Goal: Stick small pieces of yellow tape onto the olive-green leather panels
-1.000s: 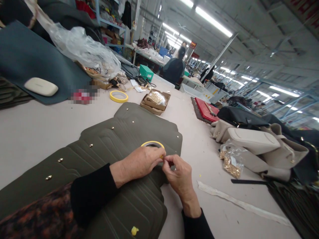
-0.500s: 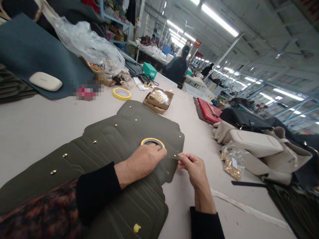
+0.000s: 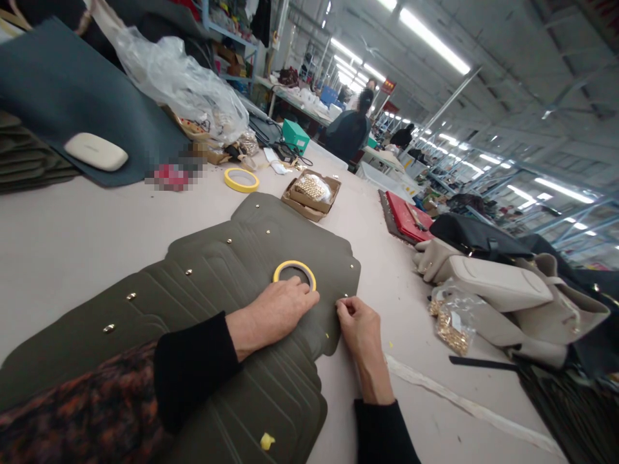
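Several dark olive panels [image 3: 207, 303] lie overlapped in a fan, with raised lines and small gold metal fittings along them. My left hand [image 3: 273, 316] rests on the panels with its fingers closed over the near rim of a roll of yellow tape [image 3: 313, 277]. At the right edge of the top panel, my right hand [image 3: 360, 328] has thumb and forefinger pinched together beside a small gold fitting [image 3: 345, 296]. Whatever sits between those fingertips is hidden. A crumpled yellow scrap [image 3: 267, 441] lies on the lower panel.
Beyond the panels stand a cardboard box of gold beads [image 3: 314, 193] and another yellow tape roll [image 3: 242, 180]. At right are beige bags [image 3: 498, 277], a plastic bag of gold hardware [image 3: 452, 328] and a red stack [image 3: 406, 212]. A person [image 3: 345, 132] sits farther back.
My right hand has moved slightly left, onto the panel edge; the small yellow piece seen at its fingertips earlier is out of sight. My left hand and its tape roll have shifted slightly left across the panels.
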The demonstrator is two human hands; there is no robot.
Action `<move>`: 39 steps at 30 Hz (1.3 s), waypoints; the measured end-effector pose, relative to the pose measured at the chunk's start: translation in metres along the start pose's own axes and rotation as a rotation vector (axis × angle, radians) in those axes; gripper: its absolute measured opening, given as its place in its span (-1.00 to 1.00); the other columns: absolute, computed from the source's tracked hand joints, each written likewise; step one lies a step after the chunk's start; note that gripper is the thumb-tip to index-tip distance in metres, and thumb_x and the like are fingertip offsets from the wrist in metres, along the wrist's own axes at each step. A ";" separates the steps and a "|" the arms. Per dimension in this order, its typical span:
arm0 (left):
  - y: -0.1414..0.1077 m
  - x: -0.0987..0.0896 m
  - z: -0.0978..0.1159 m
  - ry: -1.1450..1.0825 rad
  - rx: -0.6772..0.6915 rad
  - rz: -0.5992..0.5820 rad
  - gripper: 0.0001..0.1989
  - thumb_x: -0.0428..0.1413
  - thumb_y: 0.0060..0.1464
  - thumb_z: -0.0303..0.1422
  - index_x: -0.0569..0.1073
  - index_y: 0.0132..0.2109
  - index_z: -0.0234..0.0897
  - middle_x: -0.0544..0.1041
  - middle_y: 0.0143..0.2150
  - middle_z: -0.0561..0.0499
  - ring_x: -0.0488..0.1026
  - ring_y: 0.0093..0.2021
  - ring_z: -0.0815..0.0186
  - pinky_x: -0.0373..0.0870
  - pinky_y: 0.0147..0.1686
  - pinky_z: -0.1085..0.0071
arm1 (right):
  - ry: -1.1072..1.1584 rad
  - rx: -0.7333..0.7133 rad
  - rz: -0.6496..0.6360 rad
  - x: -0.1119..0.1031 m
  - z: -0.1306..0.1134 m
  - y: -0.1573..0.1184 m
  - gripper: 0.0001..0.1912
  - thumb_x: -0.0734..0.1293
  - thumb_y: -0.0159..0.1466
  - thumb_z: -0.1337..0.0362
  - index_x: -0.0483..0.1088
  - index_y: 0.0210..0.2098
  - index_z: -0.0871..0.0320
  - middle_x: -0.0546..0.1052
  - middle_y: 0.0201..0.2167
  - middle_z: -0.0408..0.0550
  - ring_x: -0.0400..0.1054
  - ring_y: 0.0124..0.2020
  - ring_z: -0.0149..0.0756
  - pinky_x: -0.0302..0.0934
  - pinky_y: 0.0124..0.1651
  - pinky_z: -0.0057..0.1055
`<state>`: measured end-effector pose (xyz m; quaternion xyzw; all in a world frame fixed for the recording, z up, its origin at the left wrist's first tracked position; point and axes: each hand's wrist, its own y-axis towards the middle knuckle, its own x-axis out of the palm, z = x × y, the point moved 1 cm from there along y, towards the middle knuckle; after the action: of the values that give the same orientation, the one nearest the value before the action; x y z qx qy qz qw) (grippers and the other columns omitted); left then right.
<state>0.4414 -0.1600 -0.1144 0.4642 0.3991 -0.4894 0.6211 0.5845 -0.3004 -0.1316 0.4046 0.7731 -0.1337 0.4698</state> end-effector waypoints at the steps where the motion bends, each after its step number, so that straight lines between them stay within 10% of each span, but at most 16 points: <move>1: 0.000 0.000 0.000 -0.005 -0.002 0.007 -0.87 -0.03 0.17 -0.54 0.37 -0.23 -0.27 0.46 -0.25 -0.05 0.35 -0.23 0.20 0.30 -0.33 0.35 | -0.014 0.002 0.002 0.000 0.000 0.001 -0.76 0.23 0.16 0.18 0.48 -0.44 0.14 0.57 -0.51 -0.05 0.43 -0.49 -0.27 0.21 -0.36 -0.40; 9: 0.005 -0.001 0.001 0.002 0.052 0.018 -0.86 -0.06 0.21 -0.50 0.39 -0.21 -0.28 0.46 -0.20 -0.07 0.37 -0.19 0.21 0.29 -0.19 0.30 | 0.361 0.179 -0.005 -0.007 0.018 -0.003 -0.64 0.26 0.19 0.02 0.42 -0.23 0.19 0.54 -0.54 -0.10 0.43 -0.56 -0.29 0.25 -0.51 -0.42; 14: 0.014 0.000 -0.005 0.100 0.139 0.044 -0.88 -0.04 0.19 -0.47 0.39 -0.22 -0.29 0.46 -0.25 -0.12 0.35 -0.20 0.16 0.26 -0.17 0.25 | 0.118 -0.082 -0.007 -0.008 0.010 -0.006 -0.75 0.25 0.21 0.15 0.51 -0.40 0.14 0.60 -0.43 -0.03 0.46 -0.40 -0.25 0.27 -0.28 -0.38; 22: 0.031 -0.006 -0.011 0.113 0.169 0.026 -0.83 -0.09 0.24 -0.40 0.37 -0.25 -0.31 0.48 -0.32 -0.10 0.39 -0.28 0.19 0.27 -0.21 0.26 | -0.090 0.011 0.030 0.002 0.004 -0.003 -0.75 0.24 0.22 0.18 0.54 -0.38 0.12 0.61 -0.43 -0.01 0.48 -0.40 -0.22 0.21 -0.32 -0.39; 30: 0.024 -0.019 -0.011 -0.144 0.108 0.079 -0.82 -0.13 0.28 -0.40 0.36 -0.19 -0.26 0.48 -0.26 -0.01 0.42 -0.23 0.28 0.31 -0.21 0.39 | 0.188 -0.006 -0.320 -0.012 -0.003 -0.007 -0.75 0.27 0.18 0.21 0.54 -0.49 0.15 0.57 -0.53 -0.10 0.42 -0.46 -0.28 0.17 -0.42 -0.44; 39: 0.017 -0.016 -0.002 -0.301 0.167 0.167 -0.53 -0.01 0.25 -0.41 0.11 0.27 -0.20 0.49 0.05 -0.06 0.46 0.00 0.25 0.37 -0.01 0.37 | 0.456 -0.264 0.034 -0.023 -0.017 -0.015 -0.83 0.30 0.23 0.25 0.50 -0.24 0.16 0.58 -0.34 -0.04 0.43 -0.35 -0.31 0.33 -0.28 -0.39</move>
<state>0.4546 -0.1525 -0.0971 0.4672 0.2196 -0.5314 0.6716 0.5681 -0.3112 -0.1062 0.3725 0.8628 0.0710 0.3343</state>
